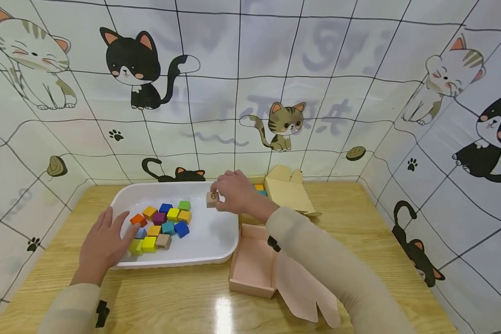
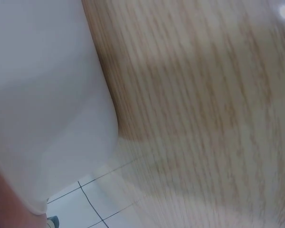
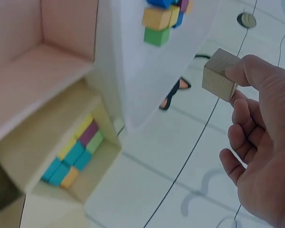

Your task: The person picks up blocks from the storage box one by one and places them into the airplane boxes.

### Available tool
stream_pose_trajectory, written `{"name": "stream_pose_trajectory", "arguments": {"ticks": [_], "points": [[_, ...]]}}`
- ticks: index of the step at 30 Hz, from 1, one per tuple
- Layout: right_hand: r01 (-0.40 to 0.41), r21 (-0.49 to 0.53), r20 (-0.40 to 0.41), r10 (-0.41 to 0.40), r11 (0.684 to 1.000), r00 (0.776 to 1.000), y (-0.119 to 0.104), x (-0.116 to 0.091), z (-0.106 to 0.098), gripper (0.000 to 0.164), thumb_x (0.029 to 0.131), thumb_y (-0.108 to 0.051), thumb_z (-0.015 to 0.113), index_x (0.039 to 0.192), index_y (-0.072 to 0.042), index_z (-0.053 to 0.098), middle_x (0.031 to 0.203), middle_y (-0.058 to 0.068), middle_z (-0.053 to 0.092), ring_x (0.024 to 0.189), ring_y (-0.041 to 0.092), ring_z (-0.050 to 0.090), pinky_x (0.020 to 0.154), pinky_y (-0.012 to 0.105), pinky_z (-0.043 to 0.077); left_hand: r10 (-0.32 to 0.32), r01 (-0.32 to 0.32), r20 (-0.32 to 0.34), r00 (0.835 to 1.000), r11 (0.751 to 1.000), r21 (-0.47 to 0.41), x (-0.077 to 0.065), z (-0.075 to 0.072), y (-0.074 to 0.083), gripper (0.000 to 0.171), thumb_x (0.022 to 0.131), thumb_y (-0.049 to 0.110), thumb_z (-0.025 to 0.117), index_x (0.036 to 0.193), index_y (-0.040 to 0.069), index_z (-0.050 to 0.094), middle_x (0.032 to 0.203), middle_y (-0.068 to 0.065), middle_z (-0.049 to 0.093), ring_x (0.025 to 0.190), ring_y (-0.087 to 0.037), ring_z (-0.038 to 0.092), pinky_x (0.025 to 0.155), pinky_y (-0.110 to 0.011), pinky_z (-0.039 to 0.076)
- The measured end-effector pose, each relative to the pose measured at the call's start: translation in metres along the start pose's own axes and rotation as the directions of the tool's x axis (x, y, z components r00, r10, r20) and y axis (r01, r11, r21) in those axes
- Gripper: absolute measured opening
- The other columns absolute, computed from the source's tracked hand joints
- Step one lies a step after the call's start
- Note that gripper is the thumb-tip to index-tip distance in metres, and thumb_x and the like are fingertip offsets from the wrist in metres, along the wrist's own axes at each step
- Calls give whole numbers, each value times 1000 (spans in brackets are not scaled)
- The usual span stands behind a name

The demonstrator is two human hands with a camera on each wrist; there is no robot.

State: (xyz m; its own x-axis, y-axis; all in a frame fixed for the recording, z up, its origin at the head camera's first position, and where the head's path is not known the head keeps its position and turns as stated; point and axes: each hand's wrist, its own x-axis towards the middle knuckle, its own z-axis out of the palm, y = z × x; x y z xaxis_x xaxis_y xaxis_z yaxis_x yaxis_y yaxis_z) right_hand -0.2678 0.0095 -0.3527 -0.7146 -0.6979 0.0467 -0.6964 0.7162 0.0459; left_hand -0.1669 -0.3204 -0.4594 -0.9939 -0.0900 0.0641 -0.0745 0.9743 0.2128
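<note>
Between thumb and index finger, my right hand (image 1: 235, 192) pinches a plain wooden cube (image 1: 211, 199) with a dark number on one face. In the head view it is over the right end of the white tray (image 1: 217, 241). The right wrist view shows the wooden cube (image 3: 221, 73) held at the fingertips, the other fingers loosely curled. My left hand (image 1: 104, 241) lies over the tray's left edge, fingers spread, beside the coloured cubes. Several of these sit in the tray, among them an orange cube (image 1: 138, 220), a blue cube (image 1: 182, 228) and another wooden cube (image 1: 163, 241).
An open pink cardboard box (image 1: 254, 257) with its lid flap folded right stands in front of the tray's right end. Behind it is a yellow cardboard box (image 1: 290, 190), partly hidden by my right arm, holding several coloured cubes (image 3: 76, 154). Cat-patterned cloth (image 1: 217, 93) surrounds the wooden table (image 1: 183, 297).
</note>
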Motion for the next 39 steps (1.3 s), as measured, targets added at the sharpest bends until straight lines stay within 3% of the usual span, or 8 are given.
{"name": "stream_pose_trajectory", "arguments": {"ticks": [5, 13, 17, 23, 30, 39], "points": [[-74, -9, -9, 74, 997, 997, 33, -13, -2, 24, 82, -37, 61, 104, -27, 64, 91, -10, 60, 90, 13, 47, 88, 34, 39, -3, 3, -3, 1000, 1000, 11, 1, 2, 0, 73, 91, 61, 26, 139, 6, 32, 148, -31, 8, 135, -49, 8, 105, -66, 14], [-147, -8, 37, 147, 989, 988, 68, -27, 19, 13, 85, -31, 58, 94, -26, 66, 87, -9, 59, 87, 16, 48, 86, 39, 40, 1, -1, -19, 1000, 1000, 22, 1, 3, -2, 74, 91, 61, 26, 139, 5, 33, 148, -32, 9, 135, -49, 8, 105, -66, 15], [-159, 16, 113, 156, 987, 981, 72, -28, 29, 13, 84, -36, 62, 90, -25, 68, 85, -9, 62, 89, 17, 52, 89, 43, 39, 1, 0, -21, 1000, 1000, 27, 0, 2, -2, 73, 91, 60, 26, 138, 4, 34, 148, -32, 10, 135, -50, 9, 105, -66, 15], [-154, 62, 196, 139, 986, 971, 72, -27, 42, 23, 83, -38, 65, 99, -23, 70, 97, -9, 68, 95, 15, 59, 94, 45, 39, -2, 2, -21, 1000, 1000, 15, 0, 1, 0, 73, 92, 59, 27, 137, 4, 34, 148, -32, 10, 135, -49, 9, 105, -66, 14], [-148, 105, 238, 120, 983, 964, 71, -19, 51, 22, 84, -28, 64, 105, -22, 68, 97, -9, 68, 95, 12, 60, 102, 49, 33, -6, 6, -17, 1000, 1000, 15, 0, 0, 0, 72, 92, 59, 26, 138, 4, 35, 148, -31, 10, 135, -48, 8, 107, -64, 14], [-168, 137, 297, 121, 976, 947, 75, -9, 61, 19, 84, -29, 64, 101, -24, 70, 99, -11, 68, 97, 11, 59, 104, 51, 32, -11, 12, -13, 1000, 1000, 21, 0, 1, -1, 74, 91, 60, 25, 137, 4, 36, 148, -31, 11, 136, -48, 8, 107, -65, 13]]}}
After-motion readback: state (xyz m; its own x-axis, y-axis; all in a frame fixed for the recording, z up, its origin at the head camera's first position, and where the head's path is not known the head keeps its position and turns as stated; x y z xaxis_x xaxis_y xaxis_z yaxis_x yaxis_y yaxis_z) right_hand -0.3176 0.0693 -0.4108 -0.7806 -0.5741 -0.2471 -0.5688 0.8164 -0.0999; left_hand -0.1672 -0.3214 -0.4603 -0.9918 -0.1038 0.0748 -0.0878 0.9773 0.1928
